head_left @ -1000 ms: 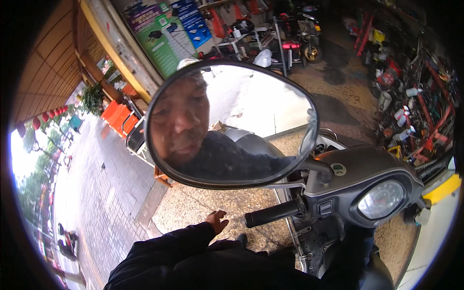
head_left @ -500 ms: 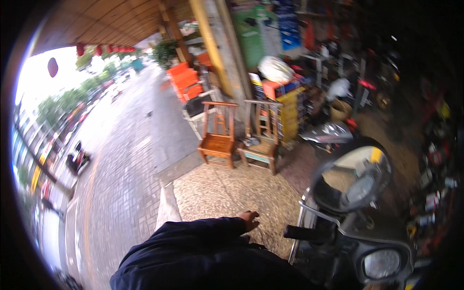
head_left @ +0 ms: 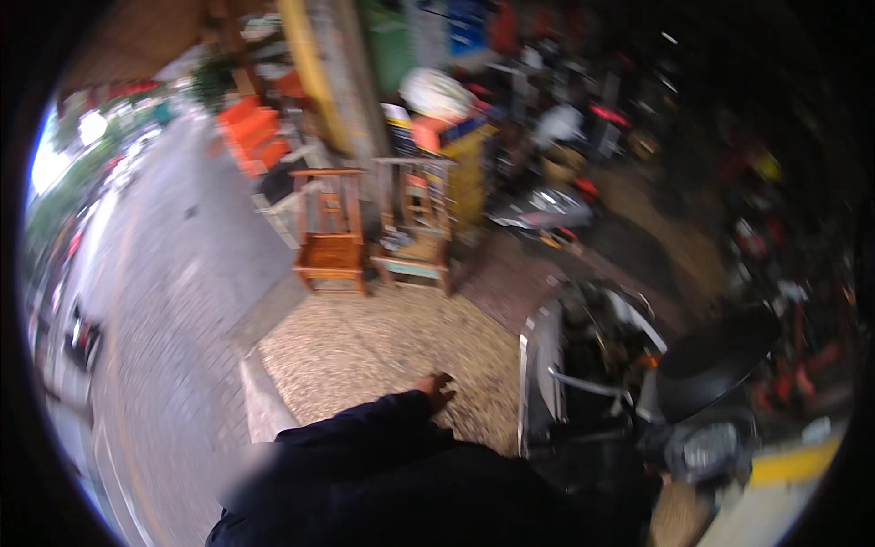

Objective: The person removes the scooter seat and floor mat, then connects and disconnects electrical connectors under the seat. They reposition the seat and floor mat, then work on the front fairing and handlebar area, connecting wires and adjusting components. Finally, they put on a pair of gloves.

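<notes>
My left hand (head_left: 437,390) reaches forward from a dark sleeve (head_left: 365,438) over the speckled floor (head_left: 392,337). Its fingers are loosely apart and hold nothing. To the right of it, not touching, stands a dark scooter (head_left: 592,424) with a black oval mirror (head_left: 720,365) and a clear lamp or dial (head_left: 706,451). My right hand cannot be made out; the dark clothing and the scooter fill that side. Motion blurs much of the view.
Two wooden chairs stand ahead, one reddish-brown (head_left: 330,253) and one with a worn seat (head_left: 417,251). Stacked orange chairs (head_left: 251,137) are beyond, beside a post (head_left: 342,82). A yellow box (head_left: 469,173) and cluttered parts lie right. A paved street (head_left: 173,301) runs left.
My view has turned right, so chairs and street have shifted left. The mirror sits lower and turned away, and more of the scooter shows. My left hand remains stretched forward, empty.
</notes>
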Demonstrator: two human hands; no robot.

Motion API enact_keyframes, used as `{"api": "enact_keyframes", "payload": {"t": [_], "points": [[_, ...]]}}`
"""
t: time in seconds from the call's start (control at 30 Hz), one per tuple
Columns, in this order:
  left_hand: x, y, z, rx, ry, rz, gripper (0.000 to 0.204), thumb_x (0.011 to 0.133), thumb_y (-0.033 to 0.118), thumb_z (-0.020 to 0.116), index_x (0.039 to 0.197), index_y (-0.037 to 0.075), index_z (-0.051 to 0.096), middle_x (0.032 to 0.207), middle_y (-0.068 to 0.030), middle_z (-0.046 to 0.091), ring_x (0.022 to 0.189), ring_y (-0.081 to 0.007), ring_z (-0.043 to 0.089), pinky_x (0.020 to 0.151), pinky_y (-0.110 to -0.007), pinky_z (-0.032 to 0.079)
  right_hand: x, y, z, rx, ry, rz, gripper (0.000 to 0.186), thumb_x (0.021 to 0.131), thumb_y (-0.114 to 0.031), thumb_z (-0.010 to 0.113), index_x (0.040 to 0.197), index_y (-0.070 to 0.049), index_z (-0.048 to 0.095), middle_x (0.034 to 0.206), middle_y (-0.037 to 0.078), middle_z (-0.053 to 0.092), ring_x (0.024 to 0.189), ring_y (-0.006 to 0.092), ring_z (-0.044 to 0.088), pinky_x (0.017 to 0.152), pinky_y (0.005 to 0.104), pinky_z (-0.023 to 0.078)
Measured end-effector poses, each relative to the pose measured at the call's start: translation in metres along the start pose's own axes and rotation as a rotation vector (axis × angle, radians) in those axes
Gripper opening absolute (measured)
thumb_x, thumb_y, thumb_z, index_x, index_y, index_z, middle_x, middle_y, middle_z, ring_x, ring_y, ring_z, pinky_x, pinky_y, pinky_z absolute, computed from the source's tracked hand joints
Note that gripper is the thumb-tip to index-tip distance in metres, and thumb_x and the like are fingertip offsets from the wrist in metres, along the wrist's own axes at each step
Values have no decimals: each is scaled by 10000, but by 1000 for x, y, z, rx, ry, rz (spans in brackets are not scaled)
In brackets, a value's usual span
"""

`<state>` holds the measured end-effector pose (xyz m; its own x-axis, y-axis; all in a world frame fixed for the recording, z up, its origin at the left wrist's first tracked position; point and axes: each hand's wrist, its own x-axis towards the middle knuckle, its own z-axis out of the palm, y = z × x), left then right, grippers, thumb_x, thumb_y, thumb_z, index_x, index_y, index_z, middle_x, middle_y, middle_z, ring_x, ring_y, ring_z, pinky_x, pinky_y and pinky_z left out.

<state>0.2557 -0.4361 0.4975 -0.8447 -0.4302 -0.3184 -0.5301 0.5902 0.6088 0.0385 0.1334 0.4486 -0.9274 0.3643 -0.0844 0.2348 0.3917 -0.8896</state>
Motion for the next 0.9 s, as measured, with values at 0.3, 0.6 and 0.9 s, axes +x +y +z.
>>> {"api": "enact_keyframes", "payload": {"t": [0.3,0.6,0.9], "points": [[95,-78,-47,-143,-104,245,318,840,192,694,1113,35,647,917,-106,695,692,-182,675,561,-336,556,-203,113,24,611,-454,970,470,765,-520,439,1006,-124,518,948,113,532,791,376,478,654,492,359],[208,-33,-121,-300,-314,461,241,903,125,657,1117,27,604,899,-64,656,702,-125,623,588,-296,519,-346,11,201,-74,-508,808,285,856,-240,630,994,7,670,814,127,685,612,236,682,537,357,586],[369,-45,-214,-287,-301,-65,280,896,216,630,1055,-14,614,855,-100,647,638,-163,614,544,-284,516,-214,-85,393,-597,-677,77,179,739,-282,704,811,-121,674,840,83,691,871,275,671,711,408,545]]}}
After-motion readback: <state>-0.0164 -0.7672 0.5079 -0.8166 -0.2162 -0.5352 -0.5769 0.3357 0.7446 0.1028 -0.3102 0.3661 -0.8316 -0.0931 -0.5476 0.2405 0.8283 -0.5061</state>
